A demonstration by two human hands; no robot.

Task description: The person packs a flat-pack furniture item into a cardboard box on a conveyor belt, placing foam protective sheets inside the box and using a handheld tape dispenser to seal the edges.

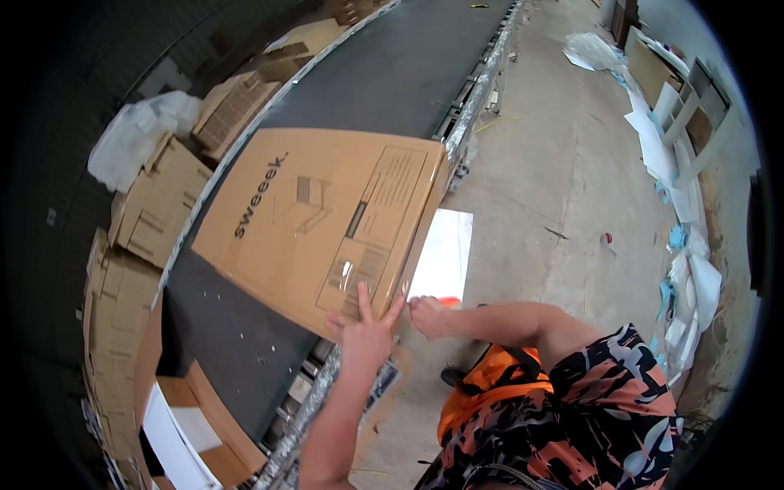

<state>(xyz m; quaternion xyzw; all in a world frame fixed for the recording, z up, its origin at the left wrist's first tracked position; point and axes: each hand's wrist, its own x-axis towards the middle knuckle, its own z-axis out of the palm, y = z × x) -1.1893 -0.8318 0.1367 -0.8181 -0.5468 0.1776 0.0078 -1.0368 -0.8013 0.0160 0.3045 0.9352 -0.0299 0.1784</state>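
A large flat brown cardboard box lies on the dark conveyor belt, with printing and a line drawing on its top. My left hand rests on the box's near right corner, its fingers spread beside a printed label panel. Just off the box's right side, my right hand is closed, fingers curled in. Something small and red-orange shows beside that fist; whether it is held cannot be made out. A shiny clear bit, perhaps tape, glints at the box edge between the hands.
An open carton with white pieces inside stands at the lower left. Beyond the belt are stacked brown boxes and a bundle of clear plastic wrap. A white sheet lies right of the box. Scrap boards and plastic line the right wall.
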